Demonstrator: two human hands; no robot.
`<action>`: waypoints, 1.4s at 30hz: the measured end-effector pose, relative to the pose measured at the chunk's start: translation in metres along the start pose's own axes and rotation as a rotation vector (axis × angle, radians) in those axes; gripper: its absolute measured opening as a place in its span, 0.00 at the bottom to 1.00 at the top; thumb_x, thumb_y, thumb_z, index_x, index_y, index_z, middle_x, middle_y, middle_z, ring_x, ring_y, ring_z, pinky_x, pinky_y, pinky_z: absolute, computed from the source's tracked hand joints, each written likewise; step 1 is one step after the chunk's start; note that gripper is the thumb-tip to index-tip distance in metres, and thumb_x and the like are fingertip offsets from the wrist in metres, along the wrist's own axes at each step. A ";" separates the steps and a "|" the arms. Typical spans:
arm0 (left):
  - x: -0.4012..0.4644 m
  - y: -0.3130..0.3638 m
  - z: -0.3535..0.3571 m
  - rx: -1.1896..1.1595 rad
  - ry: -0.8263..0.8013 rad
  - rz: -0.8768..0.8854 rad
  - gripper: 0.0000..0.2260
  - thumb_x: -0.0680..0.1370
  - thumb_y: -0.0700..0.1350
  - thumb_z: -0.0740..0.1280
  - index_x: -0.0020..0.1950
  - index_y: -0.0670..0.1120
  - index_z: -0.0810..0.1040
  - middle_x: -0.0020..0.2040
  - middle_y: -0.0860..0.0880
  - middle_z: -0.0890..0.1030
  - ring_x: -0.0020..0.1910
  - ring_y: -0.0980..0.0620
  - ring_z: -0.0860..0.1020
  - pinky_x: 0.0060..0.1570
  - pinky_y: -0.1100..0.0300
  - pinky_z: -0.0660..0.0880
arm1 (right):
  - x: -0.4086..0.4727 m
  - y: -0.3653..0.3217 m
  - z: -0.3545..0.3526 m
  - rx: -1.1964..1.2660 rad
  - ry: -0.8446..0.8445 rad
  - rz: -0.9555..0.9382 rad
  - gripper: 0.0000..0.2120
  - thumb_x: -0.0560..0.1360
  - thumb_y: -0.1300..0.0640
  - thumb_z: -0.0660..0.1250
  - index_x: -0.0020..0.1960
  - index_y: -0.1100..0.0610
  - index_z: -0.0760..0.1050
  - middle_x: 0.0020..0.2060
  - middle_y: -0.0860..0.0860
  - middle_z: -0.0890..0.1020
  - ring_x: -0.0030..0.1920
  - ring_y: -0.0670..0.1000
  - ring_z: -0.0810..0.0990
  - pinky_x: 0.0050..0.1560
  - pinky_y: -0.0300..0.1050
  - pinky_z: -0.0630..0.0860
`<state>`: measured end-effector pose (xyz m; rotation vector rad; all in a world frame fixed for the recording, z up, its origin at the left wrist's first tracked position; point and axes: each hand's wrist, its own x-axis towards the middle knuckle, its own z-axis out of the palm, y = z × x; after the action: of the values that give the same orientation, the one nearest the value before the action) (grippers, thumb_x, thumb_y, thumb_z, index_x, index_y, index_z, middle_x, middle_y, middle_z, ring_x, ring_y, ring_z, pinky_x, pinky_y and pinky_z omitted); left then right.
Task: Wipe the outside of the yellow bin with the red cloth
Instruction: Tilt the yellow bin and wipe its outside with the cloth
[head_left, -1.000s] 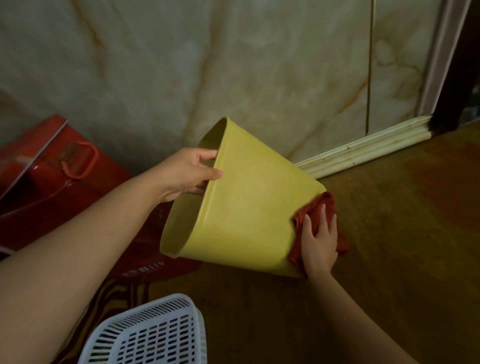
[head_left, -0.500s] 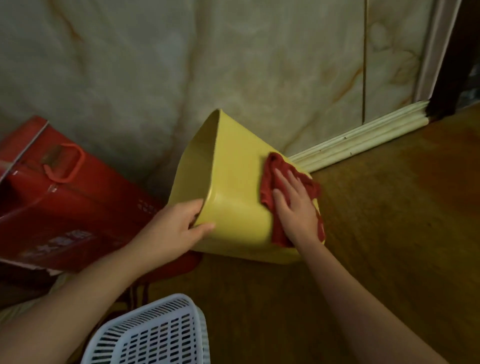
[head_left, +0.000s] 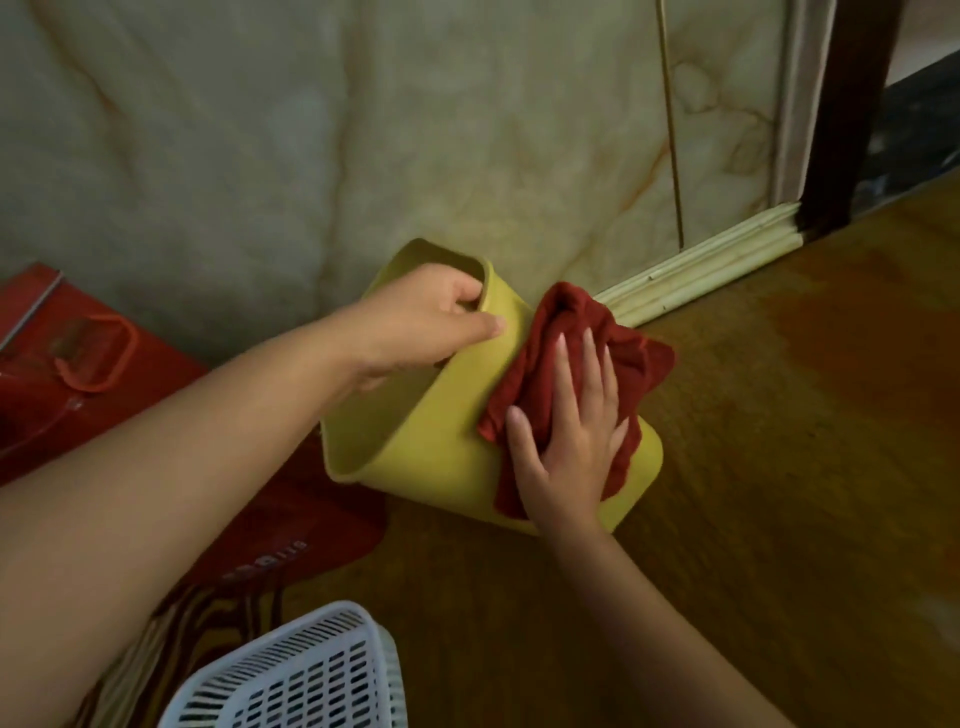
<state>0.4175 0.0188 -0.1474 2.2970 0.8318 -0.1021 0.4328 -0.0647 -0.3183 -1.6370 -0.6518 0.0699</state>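
The yellow bin (head_left: 447, 447) lay tipped on its side on the wooden floor (head_left: 779, 467), close to the marble wall (head_left: 363, 130) and the skirting board (head_left: 701, 270), with its open mouth turned toward the left. This position presented one long outer face upward, within easy reach for wiping.

The left hand (head_left: 421, 317) was clamped on the upper rim: fingers curled inside the mouth, thumb pressed on the outer surface. This grip appeared intended to hold the bin steady and to stop it from rolling or sliding under the wiping pressure.

The right hand (head_left: 571, 431) lay flat, fingers spread, palm pressed down on the red cloth (head_left: 566, 332). The cloth was bunched between the palm and the upturned side of the bin, with loose folds extending beyond the fingertips toward the wall. The spread fingers likely distributed pressure over a wider patch of cloth.

A red bag (head_left: 78, 374) lay on the floor just left of the bin, and a white slotted basket (head_left: 291, 675) stood nearer the person, apart from the bin.

Judged from this arrangement, wiping of the upper face was in progress; the underside resting on the floor would require the bin to be turned.
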 end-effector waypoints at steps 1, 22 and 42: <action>-0.008 -0.002 -0.002 -0.028 -0.099 0.009 0.13 0.73 0.41 0.66 0.54 0.35 0.76 0.49 0.34 0.81 0.46 0.47 0.76 0.48 0.48 0.74 | 0.004 0.006 -0.003 0.004 0.009 -0.003 0.30 0.72 0.34 0.50 0.72 0.36 0.46 0.75 0.45 0.53 0.76 0.48 0.47 0.69 0.70 0.49; -0.033 -0.028 0.010 0.078 0.242 -0.006 0.08 0.75 0.42 0.63 0.47 0.39 0.79 0.43 0.39 0.84 0.47 0.39 0.81 0.54 0.42 0.75 | 0.043 0.063 -0.004 0.220 -0.071 0.598 0.24 0.77 0.43 0.54 0.72 0.41 0.55 0.76 0.48 0.53 0.76 0.52 0.50 0.72 0.67 0.50; -0.037 -0.029 0.027 -0.206 0.090 -0.302 0.10 0.75 0.39 0.63 0.35 0.40 0.77 0.32 0.44 0.77 0.26 0.57 0.76 0.28 0.68 0.74 | -0.001 -0.002 0.007 0.414 -0.412 0.087 0.25 0.72 0.40 0.52 0.69 0.40 0.58 0.72 0.43 0.62 0.74 0.42 0.56 0.74 0.43 0.54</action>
<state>0.3746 -0.0016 -0.1745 1.9835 1.1757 -0.0446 0.4284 -0.0585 -0.3180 -1.2534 -0.8147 0.5809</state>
